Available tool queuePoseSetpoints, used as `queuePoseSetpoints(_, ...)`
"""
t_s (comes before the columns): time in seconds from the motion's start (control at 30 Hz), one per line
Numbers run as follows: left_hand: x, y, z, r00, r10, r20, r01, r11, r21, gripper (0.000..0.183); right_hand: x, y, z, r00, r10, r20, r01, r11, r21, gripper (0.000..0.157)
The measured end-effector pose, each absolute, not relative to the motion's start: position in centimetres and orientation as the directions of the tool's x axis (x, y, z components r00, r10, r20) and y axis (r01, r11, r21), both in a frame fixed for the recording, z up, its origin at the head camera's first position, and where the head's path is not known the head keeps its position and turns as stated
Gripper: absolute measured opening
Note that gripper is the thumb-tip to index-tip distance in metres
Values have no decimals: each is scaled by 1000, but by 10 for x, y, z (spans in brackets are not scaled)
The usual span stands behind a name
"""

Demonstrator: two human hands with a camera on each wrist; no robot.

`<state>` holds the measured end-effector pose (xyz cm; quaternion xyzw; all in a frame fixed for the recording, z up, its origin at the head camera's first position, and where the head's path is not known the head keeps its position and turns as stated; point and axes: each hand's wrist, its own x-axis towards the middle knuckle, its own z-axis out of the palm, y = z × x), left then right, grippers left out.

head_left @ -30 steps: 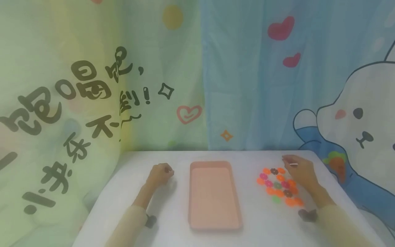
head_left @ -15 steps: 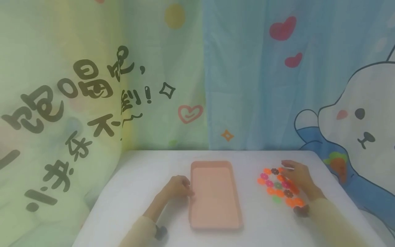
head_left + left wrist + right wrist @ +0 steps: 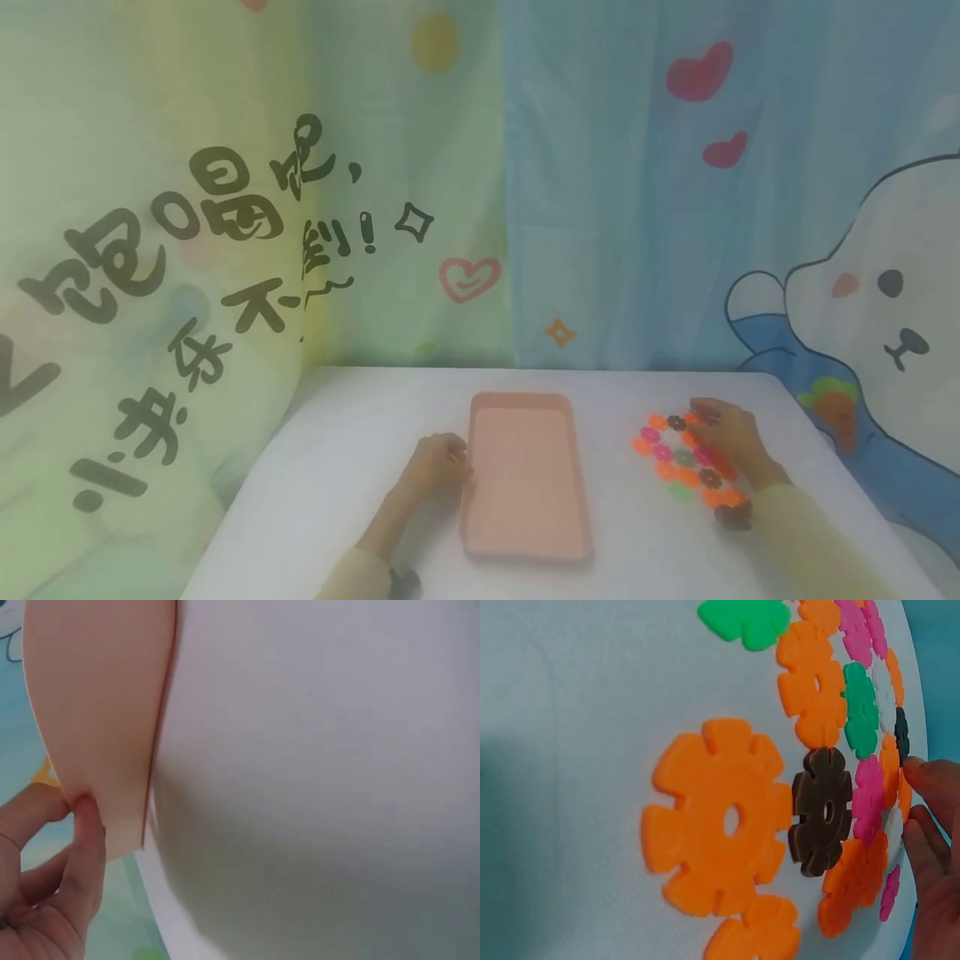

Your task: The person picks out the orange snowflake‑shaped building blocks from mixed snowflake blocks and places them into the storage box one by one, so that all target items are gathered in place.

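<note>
My left hand (image 3: 435, 463) is at the left side of a shallow pink tray (image 3: 525, 483) lying on the table. In the left wrist view its thumb and finger pinch the rim of the tray's side wall (image 3: 105, 697). My right hand (image 3: 727, 433) is low over the far right part of a group of flower-shaped plastic discs. In the right wrist view its fingertips come close to an orange disc and a white disc (image 3: 893, 825) at the group's edge; a grip on either cannot be made out. Nearer that camera lie a large orange disc (image 3: 697, 825) and a brown disc (image 3: 821, 814).
The white table (image 3: 360, 417) holds the tray in the middle and the discs to its right. A green disc (image 3: 681, 492) lies at the group's near side. Printed curtains (image 3: 592, 208) hang behind and at the left of the table.
My left hand has moved right and toward me, onto the tray's rim. My right hand has come down to the discs; the white piece it held a second ago no longer shows in its fingers.
</note>
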<state>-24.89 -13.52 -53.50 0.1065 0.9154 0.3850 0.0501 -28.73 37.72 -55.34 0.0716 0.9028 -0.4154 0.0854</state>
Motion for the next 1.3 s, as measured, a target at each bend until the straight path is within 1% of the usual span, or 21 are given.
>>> queuePoseSetpoints(0.13, -245, -133, -537, -975, 221, 14, 162, 667, 727, 34, -291, 380, -560, -978, 61, -200, 192, 645, -740, 74)
queuePoseSetpoints(0.27, -242, -132, -535, -977, 211, 17, 156, 666, 730, 33, -292, 383, -565, -974, 70, -213, 209, 633, -745, 80)
queuePoseSetpoints(0.43, -238, -131, -531, -978, 208, 20, 157, 668, 728, 30, -293, 383, -569, -977, 90, -196, 209, 621, -755, 81)
queuePoseSetpoints(0.6, -238, -131, -531, -975, 218, 33, 175, 677, 715, 32, -291, 381, -569, -989, 101, -110, 149, 628, -764, 75)
queuePoseSetpoints(0.67, -238, -130, -531, -977, 215, 16, 163, 686, 709, 32, -290, 381, -569, -993, 102, -59, 110, 635, -764, 72)
queuePoseSetpoints(0.73, -238, -130, -531, -977, 212, 3, 153, 693, 705, 31, -291, 381, -570, -994, 103, -40, 97, 635, -767, 70)
queuePoseSetpoints(0.83, -237, -130, -532, -977, 214, 1, 154, 701, 697, 29, -295, 382, -573, -993, 115, -37, 105, 659, -745, 70)
queuePoseSetpoints(1.0, -235, -131, -534, -973, 226, 42, 195, 711, 676, 28, -303, 381, -578, -986, 134, -103, 166, 653, -739, 73)
queuePoseSetpoints(1.07, -233, -131, -534, -974, 220, 47, 194, 715, 671, 30, -304, 382, -579, -980, 139, -145, 200, 635, -746, 76)
queuePoseSetpoints(1.13, -230, -130, -534, -975, 212, 63, 197, 701, 685, 34, -304, 384, -580, -979, 133, -155, 204, 646, -735, 77)
queuePoseSetpoints(1.3, -223, -129, -534, -978, 181, 102, 192, 599, 777, 49, -304, 387, -578, -989, 105, -102, 147, 722, -677, 73)
